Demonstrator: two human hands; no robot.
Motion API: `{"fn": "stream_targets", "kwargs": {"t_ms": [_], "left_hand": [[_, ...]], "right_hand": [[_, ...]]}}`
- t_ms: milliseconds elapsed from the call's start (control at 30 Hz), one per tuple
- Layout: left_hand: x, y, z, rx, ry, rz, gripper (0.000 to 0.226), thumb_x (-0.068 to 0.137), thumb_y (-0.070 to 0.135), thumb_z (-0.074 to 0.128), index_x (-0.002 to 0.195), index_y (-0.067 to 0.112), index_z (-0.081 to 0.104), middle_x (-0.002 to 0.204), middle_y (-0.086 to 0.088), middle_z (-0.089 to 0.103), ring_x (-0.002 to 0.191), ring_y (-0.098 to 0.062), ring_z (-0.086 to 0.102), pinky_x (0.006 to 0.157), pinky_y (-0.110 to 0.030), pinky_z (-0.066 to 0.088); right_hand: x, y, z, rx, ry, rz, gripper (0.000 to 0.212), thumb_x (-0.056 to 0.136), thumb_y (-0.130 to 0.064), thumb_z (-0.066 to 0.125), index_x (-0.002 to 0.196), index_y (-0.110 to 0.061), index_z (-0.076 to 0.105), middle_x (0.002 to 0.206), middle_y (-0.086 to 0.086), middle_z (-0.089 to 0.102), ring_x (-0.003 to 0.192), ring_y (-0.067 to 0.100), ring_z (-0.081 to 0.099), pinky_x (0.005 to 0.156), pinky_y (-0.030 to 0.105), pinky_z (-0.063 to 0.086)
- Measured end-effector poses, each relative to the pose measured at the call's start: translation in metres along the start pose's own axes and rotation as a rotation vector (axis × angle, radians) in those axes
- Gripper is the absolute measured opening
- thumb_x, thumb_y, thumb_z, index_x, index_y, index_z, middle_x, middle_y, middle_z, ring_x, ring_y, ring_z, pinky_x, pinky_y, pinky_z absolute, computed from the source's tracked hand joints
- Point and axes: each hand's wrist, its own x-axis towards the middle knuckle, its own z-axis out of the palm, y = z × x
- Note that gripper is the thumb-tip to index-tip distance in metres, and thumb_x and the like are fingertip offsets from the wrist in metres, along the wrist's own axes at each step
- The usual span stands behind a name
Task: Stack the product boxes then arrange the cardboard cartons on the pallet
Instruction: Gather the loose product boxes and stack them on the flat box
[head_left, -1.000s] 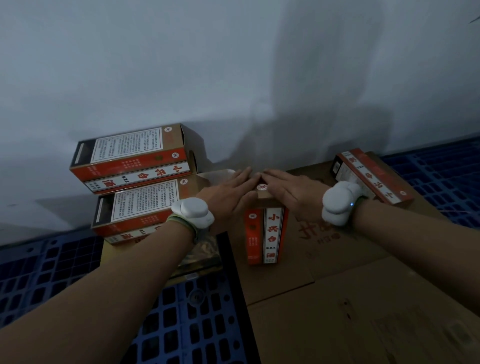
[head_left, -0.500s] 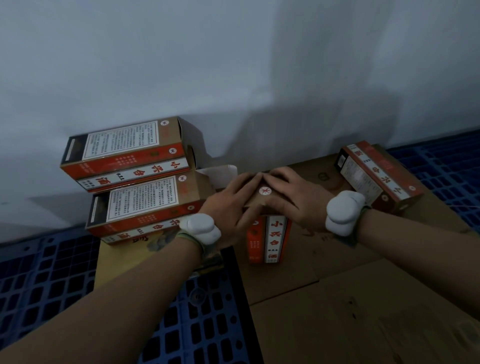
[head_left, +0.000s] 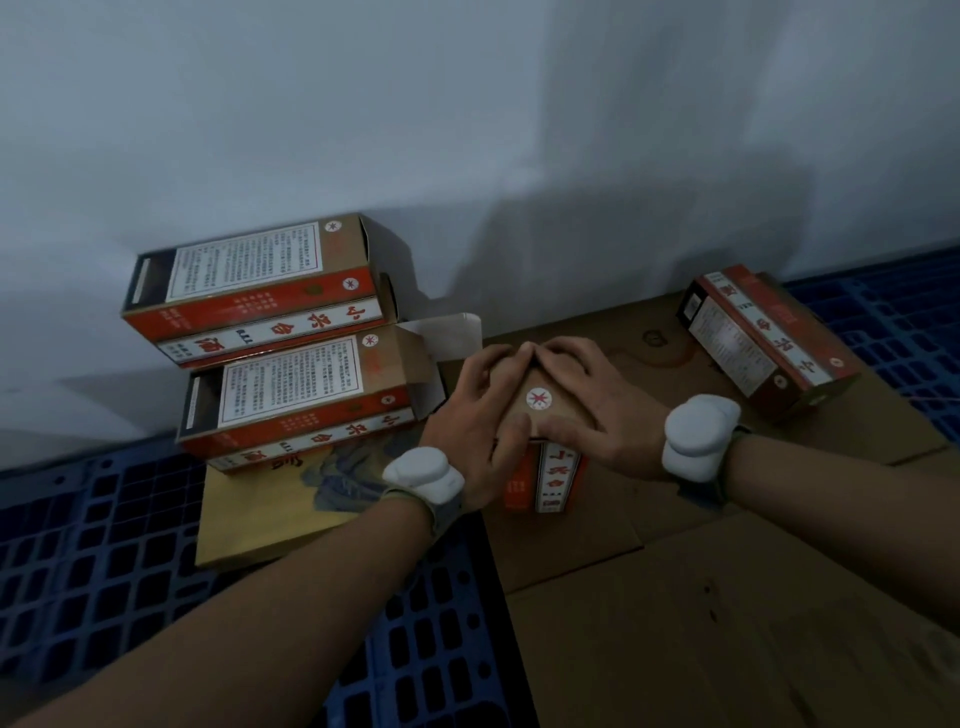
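Observation:
An upright red, white and brown product box (head_left: 545, 470) stands on flattened cardboard (head_left: 717, 623). My left hand (head_left: 480, 421) and my right hand (head_left: 587, 400) press down on its top flap, fingertips meeting at the far edge and thumbs on the near edge. To the left, two matching boxes lie stacked against the wall: the upper box (head_left: 260, 291) on the lower box (head_left: 306, 400), both with end flaps open on the right. Another box (head_left: 763, 338) lies on its side at the right.
The blue plastic pallet (head_left: 104, 545) shows at left, front and far right. A flat tan carton with a blue print (head_left: 291, 509) lies under the stack. A grey-white wall (head_left: 467, 130) closes off the back. White bands sit on both wrists.
Both hands have gone from resting flat on the upright box's top to curling over it and pressing the flap down. The view has tilted down and closer.

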Motion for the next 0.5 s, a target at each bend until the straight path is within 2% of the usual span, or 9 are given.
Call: {"fn": "stream_targets", "kwargs": {"t_ms": [133, 200, 267, 333, 400, 500], "left_hand": [[0.0, -0.002, 0.001, -0.041, -0.051, -0.079, 0.064, 0.091, 0.06, 0.032, 0.149, 0.042, 0.009, 0.151, 0.005, 0.022, 0.117, -0.021, 0.049, 0.087, -0.031, 0.049], [0.0, 0.001, 0.001, -0.113, -0.098, -0.179, 0.074, 0.083, 0.076, 0.03, 0.146, 0.049, 0.001, 0.152, 0.002, 0.026, 0.12, -0.022, 0.049, 0.092, -0.035, 0.046], [0.0, 0.004, -0.003, -0.168, -0.132, -0.245, 0.091, 0.074, 0.083, 0.039, 0.144, 0.053, -0.009, 0.153, -0.001, 0.028, 0.125, -0.023, 0.048, 0.099, -0.043, 0.046], [0.005, 0.009, -0.007, -0.181, -0.207, -0.246, 0.113, 0.064, 0.079, 0.059, 0.141, 0.054, -0.019, 0.155, -0.002, 0.028, 0.13, -0.022, 0.045, 0.103, -0.046, 0.044], [0.015, 0.016, -0.017, -0.213, -0.256, -0.219, 0.13, 0.059, 0.065, 0.077, 0.138, 0.054, -0.026, 0.154, -0.003, 0.03, 0.132, -0.023, 0.043, 0.104, -0.047, 0.044], [0.036, 0.03, -0.044, -0.353, -0.247, -0.16, 0.132, 0.064, 0.04, 0.085, 0.143, 0.05, -0.02, 0.148, -0.003, 0.041, 0.13, -0.021, 0.047, 0.101, -0.05, 0.046]], "right_hand": [[0.003, 0.0, -0.008, -0.149, -0.07, 0.021, 0.087, 0.081, -0.067, 0.034, 0.152, -0.023, 0.008, 0.151, 0.0, 0.015, 0.135, 0.021, 0.026, 0.111, 0.04, 0.03], [0.002, 0.002, -0.017, -0.303, -0.101, -0.001, 0.099, 0.075, -0.08, 0.032, 0.152, -0.026, 0.002, 0.152, -0.003, 0.016, 0.135, 0.02, 0.025, 0.11, 0.042, 0.031], [0.003, -0.001, -0.024, -0.435, -0.132, -0.055, 0.109, 0.069, -0.084, 0.04, 0.151, -0.026, -0.002, 0.149, -0.003, 0.021, 0.129, 0.018, 0.031, 0.105, 0.039, 0.038], [0.004, -0.002, -0.032, -0.472, -0.15, -0.075, 0.11, 0.072, -0.075, 0.054, 0.152, -0.023, -0.001, 0.143, 0.0, 0.029, 0.12, 0.015, 0.04, 0.096, 0.03, 0.043], [0.006, -0.007, -0.05, -0.373, -0.11, -0.066, 0.106, 0.073, -0.063, 0.065, 0.152, -0.023, 0.007, 0.136, 0.002, 0.036, 0.112, 0.013, 0.046, 0.092, 0.027, 0.044], [0.004, -0.02, -0.094, -0.074, 0.11, -0.061, 0.088, 0.069, -0.058, 0.066, 0.144, -0.037, 0.025, 0.129, -0.004, 0.047, 0.102, 0.002, 0.051, 0.091, 0.029, 0.045]]}}
